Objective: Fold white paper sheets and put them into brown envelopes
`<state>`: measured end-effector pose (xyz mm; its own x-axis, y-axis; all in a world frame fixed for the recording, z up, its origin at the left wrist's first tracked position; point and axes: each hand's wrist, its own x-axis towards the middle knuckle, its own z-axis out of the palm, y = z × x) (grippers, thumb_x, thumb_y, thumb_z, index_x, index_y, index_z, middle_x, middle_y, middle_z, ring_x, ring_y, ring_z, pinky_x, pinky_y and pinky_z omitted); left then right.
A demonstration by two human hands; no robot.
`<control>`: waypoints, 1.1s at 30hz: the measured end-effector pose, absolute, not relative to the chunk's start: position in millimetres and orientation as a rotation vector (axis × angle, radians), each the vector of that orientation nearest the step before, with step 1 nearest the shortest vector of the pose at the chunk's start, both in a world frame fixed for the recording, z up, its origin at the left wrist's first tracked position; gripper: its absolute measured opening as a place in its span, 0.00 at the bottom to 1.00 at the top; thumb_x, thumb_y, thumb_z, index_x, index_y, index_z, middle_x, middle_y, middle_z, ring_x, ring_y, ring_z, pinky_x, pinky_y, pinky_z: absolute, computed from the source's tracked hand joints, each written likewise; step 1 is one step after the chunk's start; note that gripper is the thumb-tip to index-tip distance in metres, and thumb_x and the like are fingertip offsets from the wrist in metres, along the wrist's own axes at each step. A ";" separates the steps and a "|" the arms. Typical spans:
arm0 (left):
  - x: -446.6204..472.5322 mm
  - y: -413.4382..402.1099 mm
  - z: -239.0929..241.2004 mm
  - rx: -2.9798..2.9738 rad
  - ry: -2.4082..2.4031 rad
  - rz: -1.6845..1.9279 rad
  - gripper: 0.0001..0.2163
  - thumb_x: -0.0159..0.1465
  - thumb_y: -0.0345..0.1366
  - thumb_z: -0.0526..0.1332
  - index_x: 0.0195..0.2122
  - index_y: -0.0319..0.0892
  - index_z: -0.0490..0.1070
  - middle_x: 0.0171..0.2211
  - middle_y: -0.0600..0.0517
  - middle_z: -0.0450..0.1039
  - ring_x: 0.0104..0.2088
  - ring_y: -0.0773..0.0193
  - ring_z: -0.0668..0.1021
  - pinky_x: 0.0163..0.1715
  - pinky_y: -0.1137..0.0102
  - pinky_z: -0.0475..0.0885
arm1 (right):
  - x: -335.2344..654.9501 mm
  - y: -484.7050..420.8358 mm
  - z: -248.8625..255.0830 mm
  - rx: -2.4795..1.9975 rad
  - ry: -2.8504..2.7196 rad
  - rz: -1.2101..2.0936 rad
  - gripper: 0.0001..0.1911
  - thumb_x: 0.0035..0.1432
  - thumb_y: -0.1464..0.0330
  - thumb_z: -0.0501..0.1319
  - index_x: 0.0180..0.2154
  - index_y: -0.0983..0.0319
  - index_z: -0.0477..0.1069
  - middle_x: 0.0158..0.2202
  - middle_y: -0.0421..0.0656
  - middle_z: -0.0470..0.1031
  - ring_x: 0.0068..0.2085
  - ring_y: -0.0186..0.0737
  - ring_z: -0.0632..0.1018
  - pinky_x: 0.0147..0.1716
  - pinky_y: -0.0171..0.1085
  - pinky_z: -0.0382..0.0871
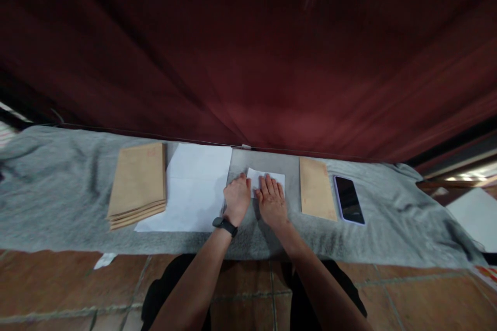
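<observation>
1. A small white paper [258, 175] is seen already folded into a compact rectangle; it is laid at the middle of the counter [388, 217], outside any envelope.
2. The paper is pressed flat under the left hand [236, 197] and the right hand [272, 199]; each grip is spread open, palm down, and nothing is grasped.
3. A stack of stiff brown envelopes [137, 183] and smooth white sheets [196, 189] are kept to the left, untouched.
4. A single brown envelope [316, 187] and a glossy dark phone [348, 199] are placed to the right.
5. The counter is covered by a soft, fuzzy grey cloth [58, 191].
</observation>
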<state>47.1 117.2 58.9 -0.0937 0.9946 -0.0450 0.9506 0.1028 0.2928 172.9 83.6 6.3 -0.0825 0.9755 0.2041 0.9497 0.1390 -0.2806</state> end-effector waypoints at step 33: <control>61.4 102.8 13.5 2.369 1.900 0.368 0.28 0.73 0.42 0.44 0.70 0.29 0.50 0.71 0.39 0.50 0.72 0.53 0.51 0.70 0.57 0.47 | 205.8 81.1 -7.7 -1.942 -2.005 -0.124 0.29 0.72 0.65 0.44 0.68 0.72 0.54 0.69 0.56 0.57 0.69 0.51 0.60 0.67 0.51 0.52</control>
<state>61.4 102.8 13.5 0.2009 0.9702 0.1353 0.9505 -0.2265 0.2128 205.8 81.1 -7.7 -0.0029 0.9526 0.3043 0.9827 0.0589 -0.1753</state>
